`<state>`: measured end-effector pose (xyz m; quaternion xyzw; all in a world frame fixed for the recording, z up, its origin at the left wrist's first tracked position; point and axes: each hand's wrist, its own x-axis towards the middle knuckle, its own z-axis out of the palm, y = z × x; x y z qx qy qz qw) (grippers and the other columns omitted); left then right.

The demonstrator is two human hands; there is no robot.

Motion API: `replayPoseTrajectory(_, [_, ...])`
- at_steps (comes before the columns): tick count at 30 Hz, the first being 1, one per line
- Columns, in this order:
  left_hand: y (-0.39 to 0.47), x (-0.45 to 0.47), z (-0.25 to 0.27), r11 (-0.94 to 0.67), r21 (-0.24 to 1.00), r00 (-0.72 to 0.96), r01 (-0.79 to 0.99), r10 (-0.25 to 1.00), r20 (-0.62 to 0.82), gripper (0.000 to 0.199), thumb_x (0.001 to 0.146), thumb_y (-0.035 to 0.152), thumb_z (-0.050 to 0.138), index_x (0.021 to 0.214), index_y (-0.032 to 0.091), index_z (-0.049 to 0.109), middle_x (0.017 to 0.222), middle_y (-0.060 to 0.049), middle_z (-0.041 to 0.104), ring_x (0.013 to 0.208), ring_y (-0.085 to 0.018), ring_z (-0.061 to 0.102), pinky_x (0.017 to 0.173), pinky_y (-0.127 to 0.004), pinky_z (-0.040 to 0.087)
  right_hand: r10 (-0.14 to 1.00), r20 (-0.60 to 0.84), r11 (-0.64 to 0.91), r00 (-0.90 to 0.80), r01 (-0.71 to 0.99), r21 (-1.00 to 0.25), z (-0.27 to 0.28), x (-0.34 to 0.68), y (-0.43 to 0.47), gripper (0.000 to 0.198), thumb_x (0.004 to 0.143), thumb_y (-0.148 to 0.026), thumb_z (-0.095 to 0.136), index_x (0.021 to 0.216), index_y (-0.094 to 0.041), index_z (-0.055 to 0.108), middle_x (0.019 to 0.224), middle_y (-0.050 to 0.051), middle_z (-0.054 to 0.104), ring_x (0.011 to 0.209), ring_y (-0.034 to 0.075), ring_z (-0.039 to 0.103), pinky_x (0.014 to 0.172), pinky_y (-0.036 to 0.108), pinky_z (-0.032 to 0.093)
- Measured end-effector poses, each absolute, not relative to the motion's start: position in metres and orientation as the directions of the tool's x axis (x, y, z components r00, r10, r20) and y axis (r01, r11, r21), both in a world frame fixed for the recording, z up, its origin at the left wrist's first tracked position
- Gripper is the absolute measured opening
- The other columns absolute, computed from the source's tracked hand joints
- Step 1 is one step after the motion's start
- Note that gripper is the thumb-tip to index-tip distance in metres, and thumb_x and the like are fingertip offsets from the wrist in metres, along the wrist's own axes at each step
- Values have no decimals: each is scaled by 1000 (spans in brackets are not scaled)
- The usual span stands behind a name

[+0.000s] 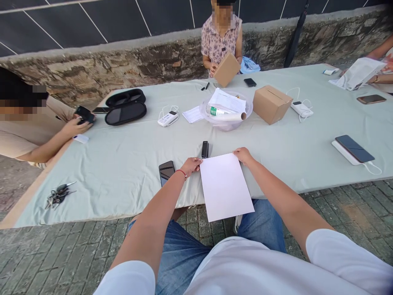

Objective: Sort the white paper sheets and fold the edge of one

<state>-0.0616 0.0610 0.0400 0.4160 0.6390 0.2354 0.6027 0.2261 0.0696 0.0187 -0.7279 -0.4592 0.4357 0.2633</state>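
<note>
A blank white sheet of paper [226,187] is held out flat, its near part hanging past the table's front edge. My left hand [191,166] pinches its far left corner. At the far right corner, my right hand [243,155] grips the paper between thumb and fingers. Just beyond the sheet's far left corner lies a black stapler [205,149]. A dark smartphone [166,172] rests on the cloth to the left of my left hand, partly covered by my forearm.
Across the cloth-covered table [129,159] stand a plastic basin [227,126] with papers, a cardboard box [272,104], and an open black case [125,112]. Keys [59,194] lie at left, a phone [354,148] at right. Several people sit around; one holds a box [226,69].
</note>
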Motion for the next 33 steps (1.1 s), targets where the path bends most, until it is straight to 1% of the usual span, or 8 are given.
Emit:
replayPoseTrajectory(7, [70, -46, 44, 624, 747, -155, 229, 781, -605, 28, 76, 19, 72, 60, 18, 49, 49, 5, 43, 38, -4, 31, 42, -22, 20, 898, -369, -439, 238, 444, -781, 15, 229, 71, 18, 83, -27, 58, 68, -16, 61, 61, 0, 53, 54, 10, 43, 52, 24, 34])
replayPoseTrajectory(14, [75, -38, 38, 593, 783, -166, 186, 805, -570, 17, 75, 14, 71, 69, 15, 55, 56, 3, 52, 40, -4, 37, 41, -21, 24, 905, -333, -423, 265, 474, -772, 5, 240, 72, 20, 82, -30, 57, 68, -17, 62, 57, 1, 54, 54, 12, 48, 54, 24, 37])
replayPoseTrajectory(18, [73, -38, 37, 566, 808, -181, 161, 822, -540, 20, 73, 14, 74, 79, 15, 54, 59, 4, 54, 40, -4, 40, 42, -20, 27, 915, -300, -401, 270, 516, -757, 2, 240, 69, 21, 83, -32, 56, 70, -18, 64, 58, 2, 57, 56, 14, 52, 55, 25, 37])
replayPoseTrajectory(24, [67, -40, 42, 595, 790, -146, 145, 803, -578, 27, 73, 15, 72, 91, 15, 53, 66, 0, 61, 44, -6, 49, 44, -21, 26, 928, -248, -368, 279, 577, -730, 1, 239, 64, 22, 85, -32, 54, 72, -18, 65, 65, 4, 63, 61, 15, 54, 58, 25, 37])
replayPoseTrajectory(27, [66, -43, 46, 568, 777, -200, 272, 823, -532, 21, 78, 19, 66, 95, 16, 53, 73, -3, 65, 46, -8, 49, 47, -23, 30, 935, -229, -351, 272, 608, -712, 3, 238, 63, 23, 86, -31, 53, 72, -18, 65, 70, 4, 65, 63, 14, 55, 59, 25, 37])
replayPoseTrajectory(29, [69, -45, 51, 498, 749, -259, 438, 867, -425, 18, 83, 28, 61, 96, 17, 55, 79, -5, 67, 52, -11, 52, 51, -25, 35, 938, -226, -344, 263, 623, -703, 4, 238, 63, 23, 87, -31, 52, 72, -18, 65, 72, 4, 66, 64, 14, 55, 59, 25, 37])
replayPoseTrajectory(31, [75, -46, 58, 405, 690, -275, 600, 914, -298, 24, 86, 41, 56, 97, 19, 56, 82, -7, 68, 61, -15, 57, 56, -27, 38, 939, -228, -343, 259, 637, -690, 5, 238, 63, 24, 87, -31, 51, 72, -18, 65, 73, 4, 66, 65, 14, 55, 59, 25, 36])
replayPoseTrajectory(33, [83, -43, 65, 337, 633, -248, 697, 941, -229, 36, 86, 52, 53, 101, 20, 57, 84, -9, 68, 70, -20, 61, 60, -29, 39, 937, -233, -348, 261, 645, -680, 6, 238, 63, 24, 87, -31, 51, 72, -18, 65, 73, 4, 66, 65, 14, 55, 59, 25, 35])
